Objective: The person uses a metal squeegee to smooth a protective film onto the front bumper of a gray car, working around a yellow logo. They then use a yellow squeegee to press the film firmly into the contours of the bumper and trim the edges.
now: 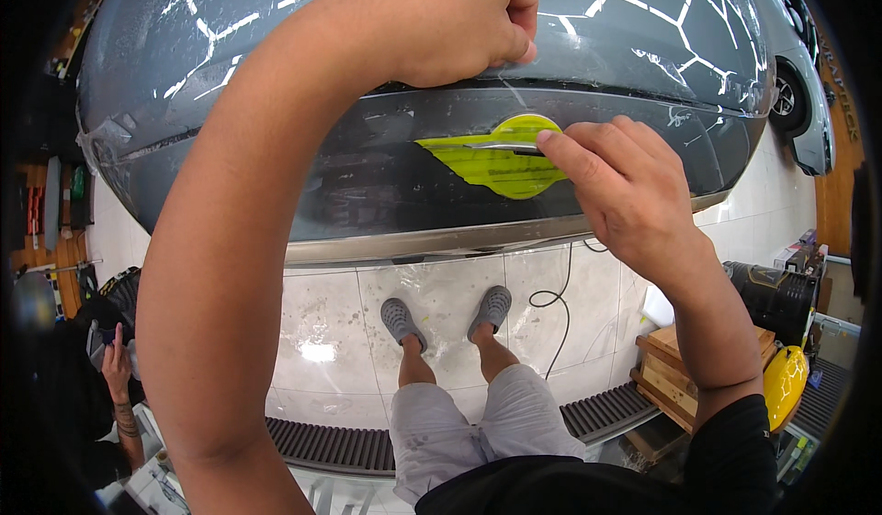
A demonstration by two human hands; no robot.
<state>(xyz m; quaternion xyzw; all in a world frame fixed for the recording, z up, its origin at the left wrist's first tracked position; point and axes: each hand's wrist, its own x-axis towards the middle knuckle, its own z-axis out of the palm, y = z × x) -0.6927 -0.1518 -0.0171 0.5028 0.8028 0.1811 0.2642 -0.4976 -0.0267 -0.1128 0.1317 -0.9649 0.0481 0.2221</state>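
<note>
In front of me is a dark grey car's front end [367, 180], wet and glossy, with clear film and water streaks on it. A yellow-green winged piece [514, 175] lies flat on the panel below the hood's edge. My right hand [634, 170] grips a slim knife [503, 147] between thumb and forefinger. The knife's silver blade points left and rests across the winged piece. My left hand [459, 28] is closed low on the hood [634, 33], above the seam, with its fingertips pinched together. What those fingers pinch is hidden.
Near my feet, a black cable [562, 317] curls on the tiled floor [331, 327]. A wooden crate [666, 377] and a yellow glossy piece [785, 382] stand at right. A co-worker's hand [117, 368] shows at left. A silver car [807, 92] stands at the far right.
</note>
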